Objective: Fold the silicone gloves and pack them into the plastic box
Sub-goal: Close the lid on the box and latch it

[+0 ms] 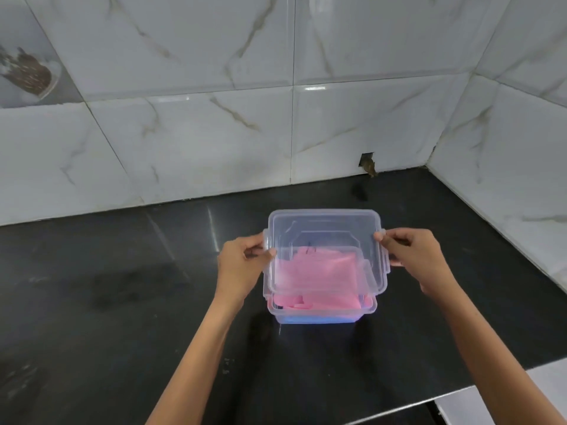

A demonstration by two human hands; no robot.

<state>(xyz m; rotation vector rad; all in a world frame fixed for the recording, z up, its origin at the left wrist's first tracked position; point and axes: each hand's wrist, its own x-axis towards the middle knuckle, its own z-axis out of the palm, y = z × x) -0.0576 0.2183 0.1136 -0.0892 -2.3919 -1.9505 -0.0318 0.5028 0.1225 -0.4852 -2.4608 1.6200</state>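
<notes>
Black stone counter (122, 286) under marbled wall tiles; left hand (242, 265) pinches the clear lid (325, 234) at its left clip, fingers narrow; pink folded gloves (316, 277) lie inside the plastic box (322, 315), centre-near; right hand (417, 259) pinches the right clip likewise; advice: lower the lid level, align corners, then press clips.

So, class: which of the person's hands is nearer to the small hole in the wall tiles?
Right. The right hand grips the lid below and slightly right of the hole; the left hand holds the lid's opposite side, further off to the left.
</notes>
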